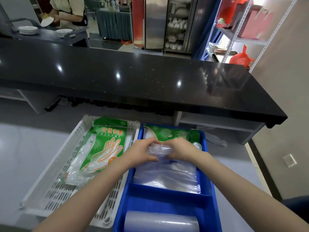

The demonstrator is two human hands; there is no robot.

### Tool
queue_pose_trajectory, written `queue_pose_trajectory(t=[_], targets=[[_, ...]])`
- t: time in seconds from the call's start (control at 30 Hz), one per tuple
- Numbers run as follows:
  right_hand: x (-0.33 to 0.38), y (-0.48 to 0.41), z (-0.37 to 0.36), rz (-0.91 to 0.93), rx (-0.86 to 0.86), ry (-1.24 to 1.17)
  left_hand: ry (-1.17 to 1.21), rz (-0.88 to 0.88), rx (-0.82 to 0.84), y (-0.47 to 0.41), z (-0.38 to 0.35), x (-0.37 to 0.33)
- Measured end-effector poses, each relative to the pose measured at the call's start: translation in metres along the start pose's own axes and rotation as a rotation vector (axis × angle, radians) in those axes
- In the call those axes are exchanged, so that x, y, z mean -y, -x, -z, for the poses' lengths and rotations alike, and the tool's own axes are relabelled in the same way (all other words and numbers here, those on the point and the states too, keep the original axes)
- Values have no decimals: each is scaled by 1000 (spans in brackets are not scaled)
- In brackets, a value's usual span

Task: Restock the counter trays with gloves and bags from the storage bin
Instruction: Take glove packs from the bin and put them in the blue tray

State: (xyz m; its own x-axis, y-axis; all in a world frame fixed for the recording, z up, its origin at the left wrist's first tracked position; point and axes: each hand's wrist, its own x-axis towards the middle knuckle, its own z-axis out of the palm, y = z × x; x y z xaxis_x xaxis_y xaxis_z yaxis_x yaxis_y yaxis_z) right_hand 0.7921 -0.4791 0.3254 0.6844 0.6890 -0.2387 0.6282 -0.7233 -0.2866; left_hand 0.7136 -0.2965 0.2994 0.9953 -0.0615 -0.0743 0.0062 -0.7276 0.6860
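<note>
Where both bare forearms meet over the far compartment of the blue bin (160, 203), the left hand (140, 153) and right hand (182, 149) each curl their fingers round one wad of clear film (158, 149) — thin, crinkled, translucent, clenched from both sides.

Head view, itemised:
- Blue bin: rigid glossy plastic, rectangular, split by a cross divider. The far compartment holds a flat stack of clear bags (167, 176), smooth and faintly bluish, lying right under the wad, with a green printed glove packet (172, 133) at the far wall. The near compartment holds a roll of clear film (160, 222), cylindrical, lying on its side.
- White tray (55, 195): slotted plastic, just beside the bin on its left. It carries a second glove packet (107, 144) — green with an orange hand outline, slack and wrinkled, lying askew.
- Black counter (133, 77): polished, speckled stone finish, beyond both containers.
</note>
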Motion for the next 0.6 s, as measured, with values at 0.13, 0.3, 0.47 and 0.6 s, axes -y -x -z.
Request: queue_pose_trajectory(t=[0.13, 0.3, 0.47, 0.6], targets=[[-4, -2, 10, -30, -74, -32, -27, -50, -5, 4, 10, 5], [-5, -7, 29, -65, -169, -41, -8, -51, -209, 14, 33, 18], [9, -22, 31, -32, -192, -31, 21, 102, -295, 41, 61, 55], [33, -41, 25, 2, -229, 50, -226, 336, -378, 65, 70, 90]])
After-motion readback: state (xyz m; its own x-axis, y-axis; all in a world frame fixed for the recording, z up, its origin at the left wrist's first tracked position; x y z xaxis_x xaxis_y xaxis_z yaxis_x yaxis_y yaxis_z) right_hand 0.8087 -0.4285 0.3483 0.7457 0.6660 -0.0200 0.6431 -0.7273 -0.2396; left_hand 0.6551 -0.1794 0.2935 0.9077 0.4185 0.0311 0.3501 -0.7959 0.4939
